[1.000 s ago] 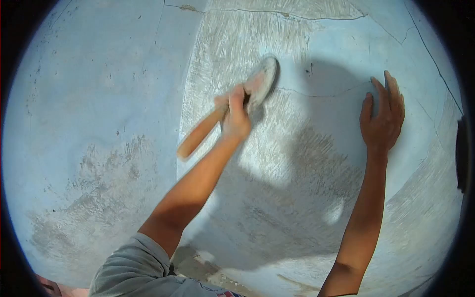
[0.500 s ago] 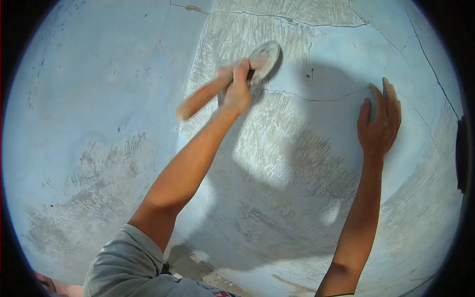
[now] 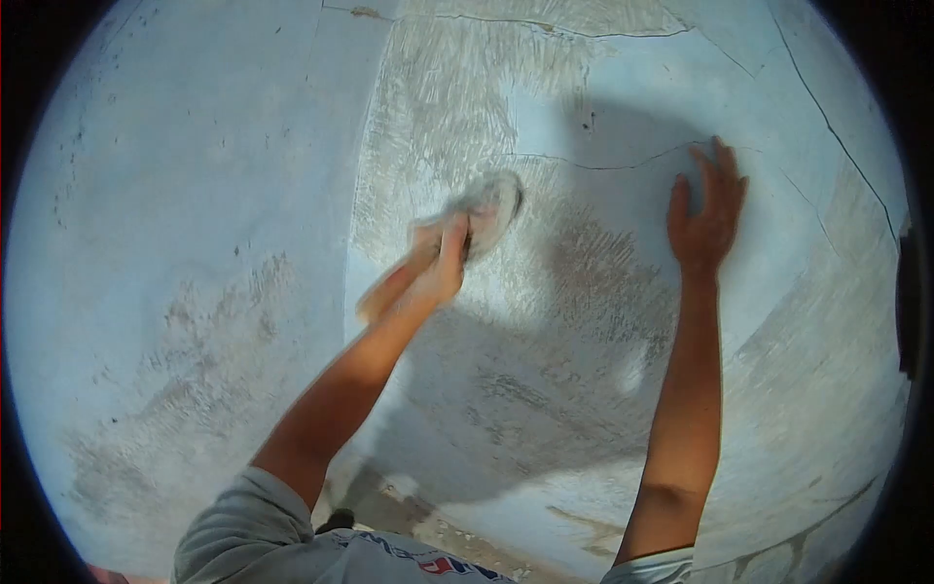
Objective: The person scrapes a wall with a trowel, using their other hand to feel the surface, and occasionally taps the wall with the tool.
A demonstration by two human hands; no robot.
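A wooden-handled tool (image 3: 386,288) with a rounded, pale, dusty head is in my left hand (image 3: 443,258), its fingers wrapped round it. Motion blurs the tool's head, which is over a scratched grey patch of the pale blue wall (image 3: 224,127). To the right, my right hand (image 3: 708,219) rests against the wall with fingers spread, holding nothing. Its fingertips are near a thin crack.
Long cracks run across the top and right of the wall. Rough grey scraped areas lie at the lower left and lower centre. A dark object (image 3: 909,302) stands at the right edge. Rubble-like ground (image 3: 452,540) shows at the bottom.
My left hand and the tool have moved down the wall, from the upper part of the scratched patch. The view has shifted slightly, and my right hand still lies near the crack.
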